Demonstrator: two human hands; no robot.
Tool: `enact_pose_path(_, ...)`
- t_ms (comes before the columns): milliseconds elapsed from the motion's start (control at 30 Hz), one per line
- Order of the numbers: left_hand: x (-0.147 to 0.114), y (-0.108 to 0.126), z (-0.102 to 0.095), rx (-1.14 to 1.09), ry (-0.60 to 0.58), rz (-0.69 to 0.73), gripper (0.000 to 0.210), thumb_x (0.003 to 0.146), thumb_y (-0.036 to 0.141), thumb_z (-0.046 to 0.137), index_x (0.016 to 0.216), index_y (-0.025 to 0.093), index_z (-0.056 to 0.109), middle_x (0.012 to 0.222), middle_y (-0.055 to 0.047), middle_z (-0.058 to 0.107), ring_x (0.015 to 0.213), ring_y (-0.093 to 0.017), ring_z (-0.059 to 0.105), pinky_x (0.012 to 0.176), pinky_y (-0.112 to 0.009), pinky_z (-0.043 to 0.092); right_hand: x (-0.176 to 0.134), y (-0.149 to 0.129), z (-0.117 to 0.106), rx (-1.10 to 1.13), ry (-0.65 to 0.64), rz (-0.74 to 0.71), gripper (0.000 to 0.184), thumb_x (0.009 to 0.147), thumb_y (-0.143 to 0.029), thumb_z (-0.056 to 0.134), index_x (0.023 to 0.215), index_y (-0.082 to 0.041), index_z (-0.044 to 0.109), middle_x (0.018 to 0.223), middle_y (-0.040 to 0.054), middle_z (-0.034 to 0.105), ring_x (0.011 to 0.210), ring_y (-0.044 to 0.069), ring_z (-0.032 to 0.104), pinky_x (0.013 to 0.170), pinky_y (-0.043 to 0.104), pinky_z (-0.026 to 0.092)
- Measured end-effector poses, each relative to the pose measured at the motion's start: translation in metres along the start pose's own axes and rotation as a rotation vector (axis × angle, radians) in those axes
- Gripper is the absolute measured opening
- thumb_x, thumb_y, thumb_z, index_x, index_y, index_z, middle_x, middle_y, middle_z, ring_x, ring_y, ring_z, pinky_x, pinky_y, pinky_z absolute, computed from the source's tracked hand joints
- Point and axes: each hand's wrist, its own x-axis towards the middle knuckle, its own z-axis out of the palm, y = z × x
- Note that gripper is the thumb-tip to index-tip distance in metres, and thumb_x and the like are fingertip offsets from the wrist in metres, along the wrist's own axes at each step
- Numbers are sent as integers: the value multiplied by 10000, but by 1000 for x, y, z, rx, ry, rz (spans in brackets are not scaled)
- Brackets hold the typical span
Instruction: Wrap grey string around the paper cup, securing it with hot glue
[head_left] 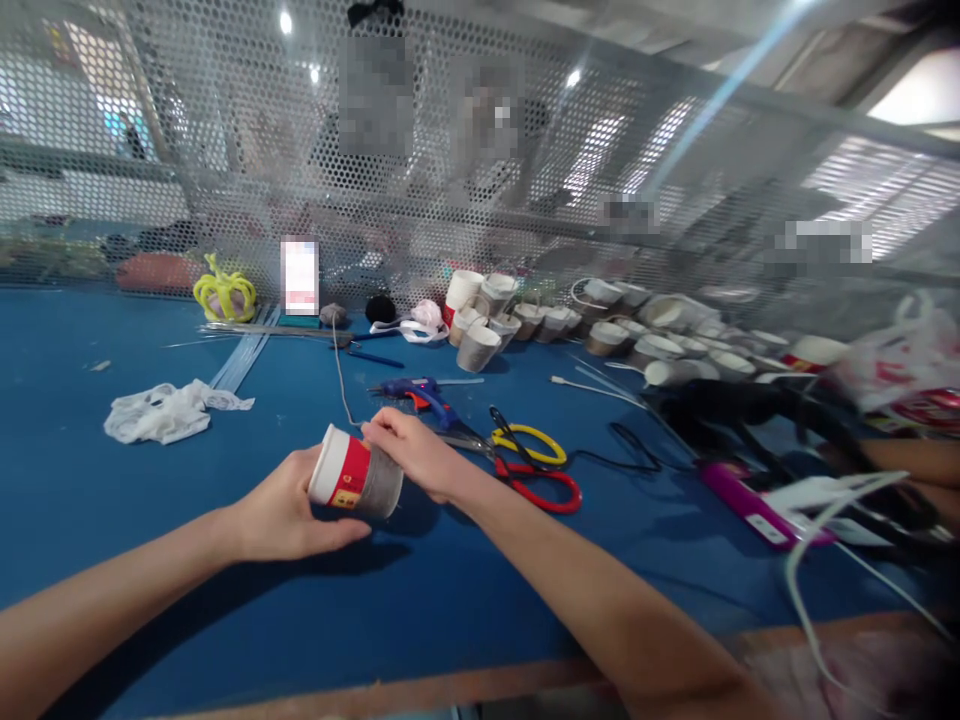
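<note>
My left hand (276,512) grips a paper cup (349,472) tilted on its side, its white rim toward the left. A red band with gold print shows in its middle, and the base end is wrapped in grey yarn. On the far side of the cup, my right hand (411,452) has its fingers closed around a grey yarn strand (341,375), right against the wrapped part. That strand runs back to a small grey yarn ball (333,314). Behind my right hand lies a blue hot glue gun (420,392). Scissors (536,470) with yellow and red handles rest by my right forearm.
Several grey-wrapped cups (478,346) stand at the back, with more to the right. A crumpled white plastic bag (161,412) lies left, near a lit phone (300,275) and a yellow yarn bundle (225,295). Cables and a purple box (750,505) occupy the right.
</note>
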Motion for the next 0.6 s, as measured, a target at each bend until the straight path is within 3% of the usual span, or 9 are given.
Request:
enact_pose_path(133,-2,-2,-4,-265,-58,-182,215,642,302,584,750,118,560,619,-1,556,536,-107,482,501,-190,389,-1,-3,1,-160,47,-118,225,779,-353,375,658,-166,400,581,-28,426,515,79,378,467,202,291)
enact_pose_path(300,3,-9,-1,-715,34,-481,296,697,403,517,650,115,563,543,11,533,466,-80,458,456,-177,350,-5,-8,5,-319,101,-196,185,783,-296,364,643,-177,369,576,-34,409,536,91,376,521,225,292)
enact_pose_path(400,8,-11,2,-921,51,-633,305,696,413,515,723,119,588,588,-13,583,503,-108,516,505,-207,393,-7,-6,7,-373,107,-258,167,791,-286,350,662,-181,365,586,-30,418,533,95,385,518,227,293)
enact_pose_path(500,10,-13,5,-975,85,-685,284,674,397,544,737,125,596,608,-15,600,515,-114,532,512,-212,401,-7,-4,8,-418,117,-335,144,795,-265,346,680,-182,369,632,-12,449,565,103,414,537,232,308)
enact_pose_path(600,10,-15,9,-916,129,-615,260,662,361,569,712,107,594,575,-6,588,486,-97,507,494,-195,379,-7,-3,8,-449,135,-379,137,800,-262,340,695,-182,375,663,-2,458,582,107,422,554,238,318)
